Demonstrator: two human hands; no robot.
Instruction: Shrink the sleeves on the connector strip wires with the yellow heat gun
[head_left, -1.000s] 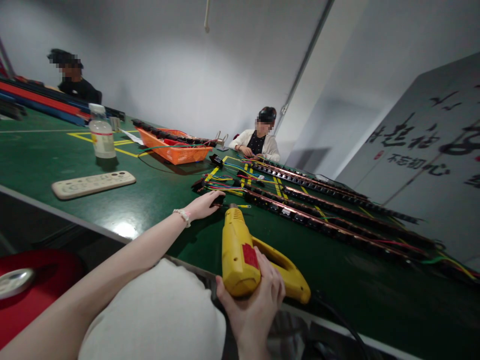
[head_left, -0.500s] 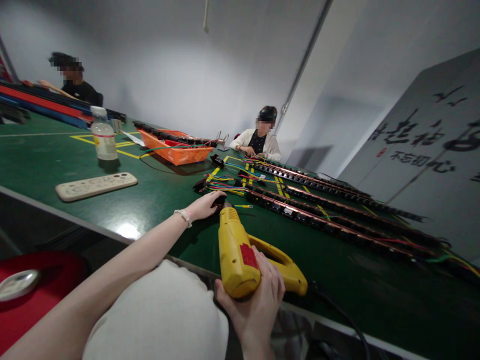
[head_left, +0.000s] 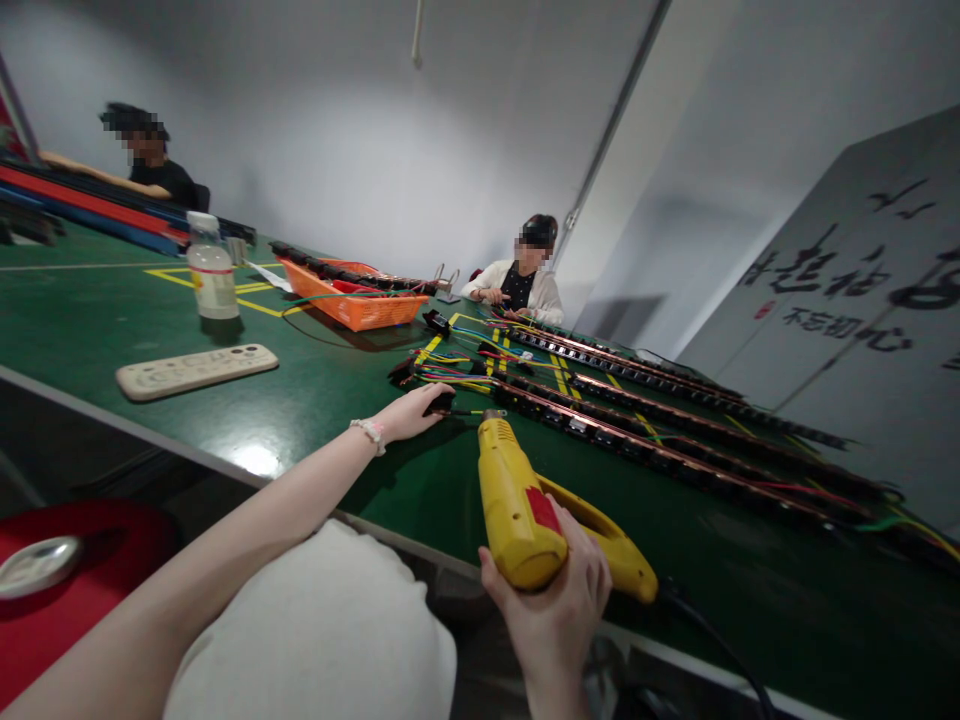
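My right hand [head_left: 564, 590] is wrapped round the rear body of a yellow heat gun [head_left: 514, 505] with a red patch on its side. The gun's metal nozzle points away from me, close to a yellow-green wire end [head_left: 480, 412]. Stretched over the table, my left hand [head_left: 411, 412] grips a small black connector [head_left: 441, 402], from which the wire sticks out to the right. Its fingertips are partly hidden. Beyond the hands lie long black strips with copper-coloured bars [head_left: 600, 430] and bundles of coloured wires [head_left: 457, 372].
On the green table [head_left: 315, 400] are a beige remote control [head_left: 199, 372], a capped bottle [head_left: 213, 270] and an orange basket [head_left: 382, 312] holding a black strip. The gun's black cable [head_left: 712, 630] trails right. Two people sit across the table. A red stool [head_left: 90, 530] is at lower left.
The heat gun in my right hand has moved to the right, its nozzle shifting from beside the black connector to the wire's end. My left hand has stayed nearly in place.
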